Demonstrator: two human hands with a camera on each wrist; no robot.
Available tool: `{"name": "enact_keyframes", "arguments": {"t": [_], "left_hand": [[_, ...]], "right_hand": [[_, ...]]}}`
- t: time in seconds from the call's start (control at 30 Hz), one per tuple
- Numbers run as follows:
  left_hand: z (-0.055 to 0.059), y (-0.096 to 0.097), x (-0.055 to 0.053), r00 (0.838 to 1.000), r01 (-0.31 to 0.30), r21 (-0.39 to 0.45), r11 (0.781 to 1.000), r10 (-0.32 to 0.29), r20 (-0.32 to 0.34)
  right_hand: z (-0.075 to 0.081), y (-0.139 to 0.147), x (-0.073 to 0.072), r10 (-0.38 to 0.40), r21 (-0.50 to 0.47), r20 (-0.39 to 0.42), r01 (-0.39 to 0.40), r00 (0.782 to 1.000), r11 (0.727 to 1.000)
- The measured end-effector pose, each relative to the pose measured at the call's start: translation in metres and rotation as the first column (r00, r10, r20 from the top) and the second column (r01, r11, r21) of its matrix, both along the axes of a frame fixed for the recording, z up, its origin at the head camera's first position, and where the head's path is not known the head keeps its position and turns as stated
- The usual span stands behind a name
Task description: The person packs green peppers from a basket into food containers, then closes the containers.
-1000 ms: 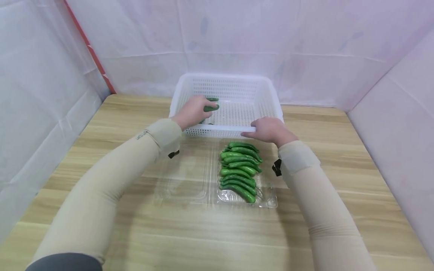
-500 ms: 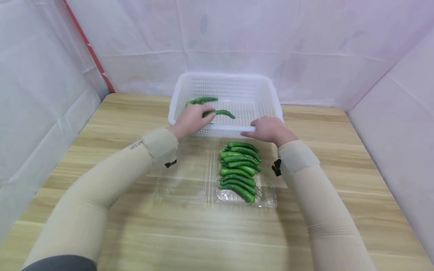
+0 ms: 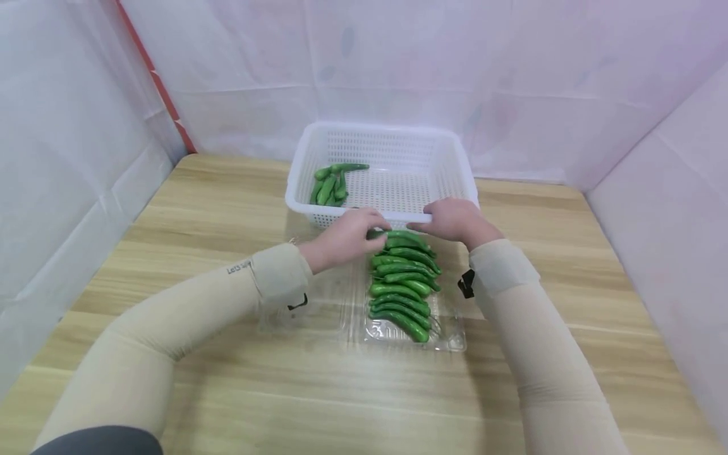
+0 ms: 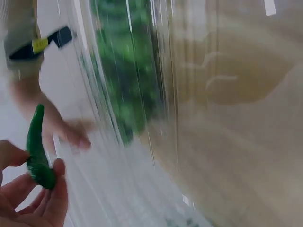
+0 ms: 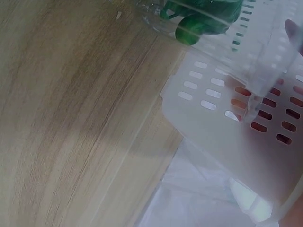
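Note:
My left hand (image 3: 352, 237) pinches a green chili pepper (image 4: 37, 146) between thumb and fingertips. It holds the pepper over the far end of a row of green peppers (image 3: 400, 291) in a clear plastic clamshell box (image 3: 449, 338). My right hand (image 3: 455, 221) grips the front rim of a white perforated basket (image 3: 387, 129), thumb outside the wall. Inside that basket's left side lies a small heap of peppers (image 3: 327, 189). The right wrist view has the basket's slotted wall (image 5: 203, 94) beside the box edge, with the right fingers partly seen through it.
The clamshell's flat lid (image 3: 318, 309) lies unfolded on the left of the peppers. All of it stands on a wooden table (image 3: 284, 398). White sheeting (image 3: 398, 63) hangs behind and at both sides.
My left hand has lifted a pepper out of the basket and carried it toward me and right, over the clamshell. The peppers left in the basket now show. My right hand stays on the rim.

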State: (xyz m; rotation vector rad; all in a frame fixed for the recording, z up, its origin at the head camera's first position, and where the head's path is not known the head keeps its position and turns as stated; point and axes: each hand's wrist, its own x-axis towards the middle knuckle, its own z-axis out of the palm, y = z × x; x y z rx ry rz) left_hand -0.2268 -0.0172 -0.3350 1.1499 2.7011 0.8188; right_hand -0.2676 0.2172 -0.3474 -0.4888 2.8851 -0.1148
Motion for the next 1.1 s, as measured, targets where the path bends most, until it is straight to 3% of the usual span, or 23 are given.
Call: {"name": "enact_keyframes", "arguments": {"t": [0.17, 0.23, 0.4, 0.83, 1.1], "left_hand": [[-0.007, 0.011, 0.021, 0.994, 0.111, -0.148, 0.983, -0.110, 0.018], [-0.011, 0.013, 0.028, 0.988, 0.150, -0.201, 0.968, -0.153, 0.000], [-0.018, 0.018, 0.037, 0.973, 0.182, -0.291, 0.939, -0.215, -0.085], [-0.031, 0.021, 0.040, 0.949, 0.140, -0.442, 0.886, -0.247, -0.195], [-0.035, 0.023, 0.036, 0.957, 0.104, -0.440, 0.892, -0.211, -0.201]], "right_hand": [[0.001, 0.000, 0.001, -0.004, 0.008, -0.002, 0.004, 1.000, 1.000], [0.001, -0.001, 0.001, -0.004, 0.014, 0.000, 0.004, 1.000, 1.000], [-0.001, -0.002, 0.001, -0.012, 0.015, 0.003, 0.012, 1.000, 1.000], [-0.002, -0.001, 0.000, -0.010, 0.013, -0.011, 0.010, 1.000, 1.000], [-0.003, -0.003, 0.000, -0.016, 0.017, -0.007, 0.016, 1.000, 1.000]]}}
